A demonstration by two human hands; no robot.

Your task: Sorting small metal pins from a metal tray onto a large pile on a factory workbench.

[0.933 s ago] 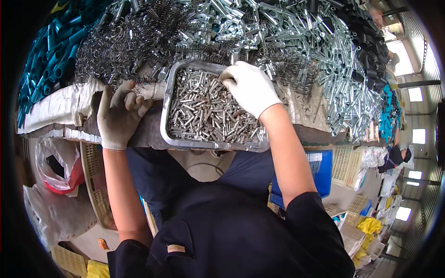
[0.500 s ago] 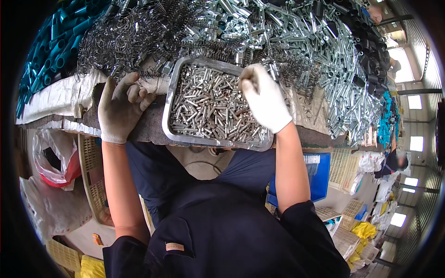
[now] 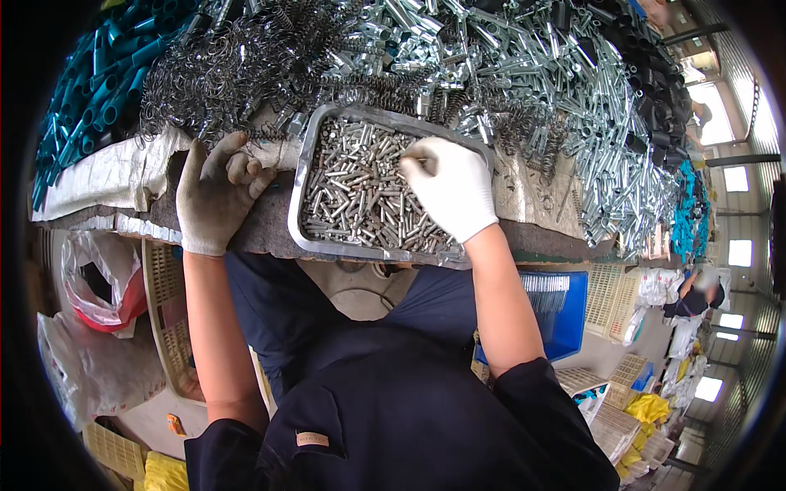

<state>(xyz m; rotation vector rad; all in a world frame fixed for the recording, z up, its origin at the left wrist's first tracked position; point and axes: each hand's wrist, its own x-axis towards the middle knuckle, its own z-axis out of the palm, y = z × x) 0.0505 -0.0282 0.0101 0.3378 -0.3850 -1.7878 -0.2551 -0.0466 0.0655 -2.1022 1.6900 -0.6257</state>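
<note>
Your right hand [image 3: 450, 195] is inside the metal tray [image 3: 296, 204], at its far right corner. Its fingers are curled down into the little silver pins [image 3: 360, 192] that fill the tray. They look pinched together on a pin or two, but the glove hides it, so you cannot tell for sure.

Your left hand [image 3: 211, 195] is just left of the tray, resting on the table edge. Its fingers are bent and loose, and the thumb sticks up. It holds nothing that you can see.

The near edge of the tray hangs a bit over the table edge [image 3: 246, 237], above your lap. If you push down hard there, the tray could tip and the pins would spill. Your left hand is not on the tray, so nothing holds it steady.

Behind the tray is a tangle of dark wire springs [image 3: 237, 69]. They sit right against the tray's far rim and could snag your glove. Behind the tray and to its right is a big heap of shiny metal tubes [image 3: 524, 65]. Far left of the tray are teal plastic tubes [image 3: 90, 90]. Below the tray, to its left, a plastic basket [image 3: 168, 327] stands on the floor.
</note>
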